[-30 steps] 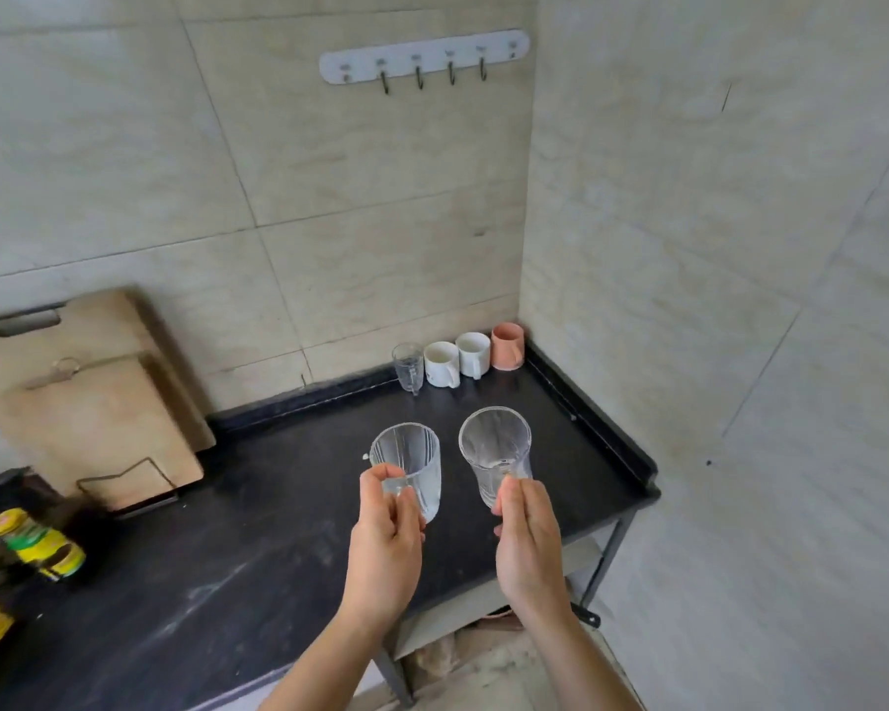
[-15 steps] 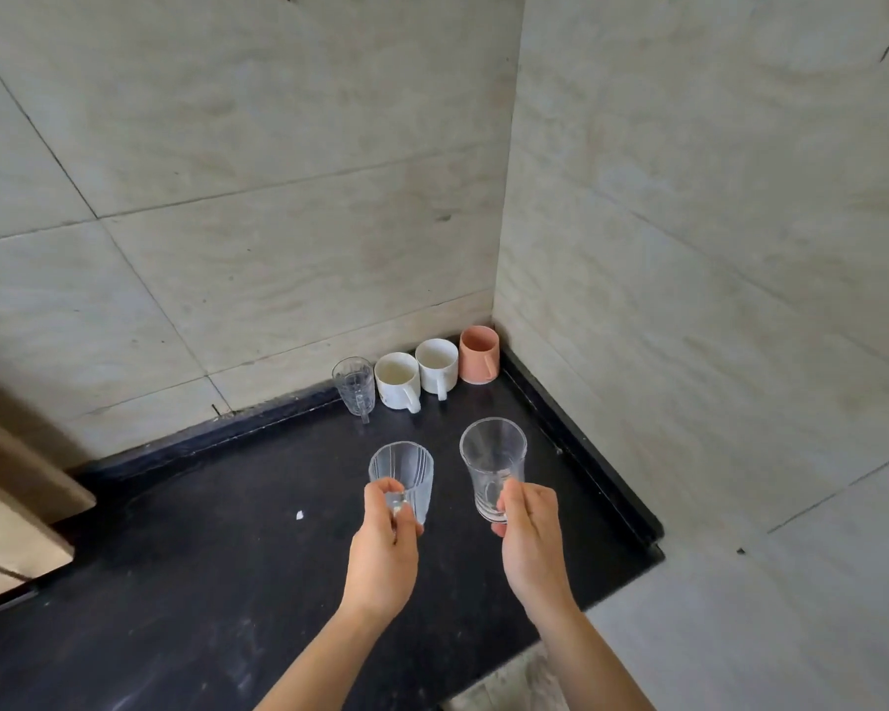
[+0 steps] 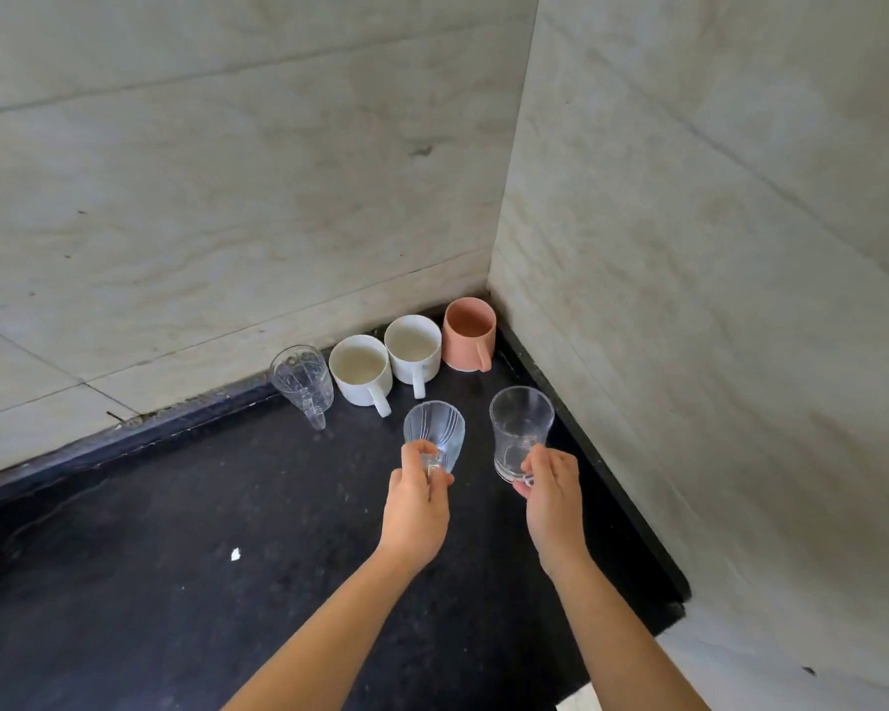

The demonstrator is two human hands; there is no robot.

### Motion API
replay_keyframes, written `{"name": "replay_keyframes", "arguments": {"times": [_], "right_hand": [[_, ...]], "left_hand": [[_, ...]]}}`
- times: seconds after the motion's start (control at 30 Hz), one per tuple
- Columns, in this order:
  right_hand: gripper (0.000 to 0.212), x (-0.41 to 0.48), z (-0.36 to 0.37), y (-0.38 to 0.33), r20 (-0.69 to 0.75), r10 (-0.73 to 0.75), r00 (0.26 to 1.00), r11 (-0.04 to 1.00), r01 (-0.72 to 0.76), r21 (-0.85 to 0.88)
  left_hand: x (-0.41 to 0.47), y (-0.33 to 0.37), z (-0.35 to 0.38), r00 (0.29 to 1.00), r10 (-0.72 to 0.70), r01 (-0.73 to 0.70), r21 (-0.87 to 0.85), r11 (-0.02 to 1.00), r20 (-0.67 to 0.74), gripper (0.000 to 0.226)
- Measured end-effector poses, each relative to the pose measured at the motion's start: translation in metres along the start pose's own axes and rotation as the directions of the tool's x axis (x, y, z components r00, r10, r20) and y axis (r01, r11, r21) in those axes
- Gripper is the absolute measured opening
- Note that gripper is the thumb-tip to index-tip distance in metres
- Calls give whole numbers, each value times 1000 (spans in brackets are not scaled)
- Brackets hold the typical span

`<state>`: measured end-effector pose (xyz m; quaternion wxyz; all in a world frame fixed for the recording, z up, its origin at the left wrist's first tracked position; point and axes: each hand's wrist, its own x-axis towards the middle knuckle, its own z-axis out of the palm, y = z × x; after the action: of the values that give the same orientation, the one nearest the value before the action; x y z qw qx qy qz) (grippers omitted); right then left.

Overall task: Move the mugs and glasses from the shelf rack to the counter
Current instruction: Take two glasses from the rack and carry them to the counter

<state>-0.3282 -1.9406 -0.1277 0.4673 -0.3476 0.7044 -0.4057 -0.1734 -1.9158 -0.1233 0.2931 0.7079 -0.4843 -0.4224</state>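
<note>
My left hand [image 3: 416,505] grips a ribbed clear glass mug [image 3: 435,434] by its handle, just above the black counter [image 3: 186,546]. My right hand [image 3: 553,500] holds a smooth clear glass mug [image 3: 519,428] by its handle, low over the counter near the right wall. Behind them, along the back wall, stand a cut-glass mug [image 3: 301,379], two white mugs [image 3: 361,369] [image 3: 413,348] and a pink mug [image 3: 469,333] in the corner. The shelf rack is out of view.
Tiled walls close the counter at the back and on the right, meeting in the corner behind the pink mug. The counter's raised right edge [image 3: 606,479] runs close to my right hand. A small white speck [image 3: 235,554] lies on the counter to the left.
Both hands have carried the two glass mugs forward and down toward the row of mugs in the corner. The view has closed in on the counter.
</note>
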Motion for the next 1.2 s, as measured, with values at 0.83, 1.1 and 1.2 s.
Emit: {"name": "replay_keyframes", "arguments": {"times": [0.83,1.1,1.2], "right_hand": [[30,132,25,4,177,0,984,1000,-6,29],[24,113,-1,-45,111,-145,983,935,173,-310],[32,98,-8,-84,102,-316,943,877,331,-348]], "left_hand": [[105,22,57,993,-87,90,41,995,-83,22],[81,45,15,992,-29,54,203,978,-123,38],[55,70,-31,961,98,-4,341,940,-259,36]]}}
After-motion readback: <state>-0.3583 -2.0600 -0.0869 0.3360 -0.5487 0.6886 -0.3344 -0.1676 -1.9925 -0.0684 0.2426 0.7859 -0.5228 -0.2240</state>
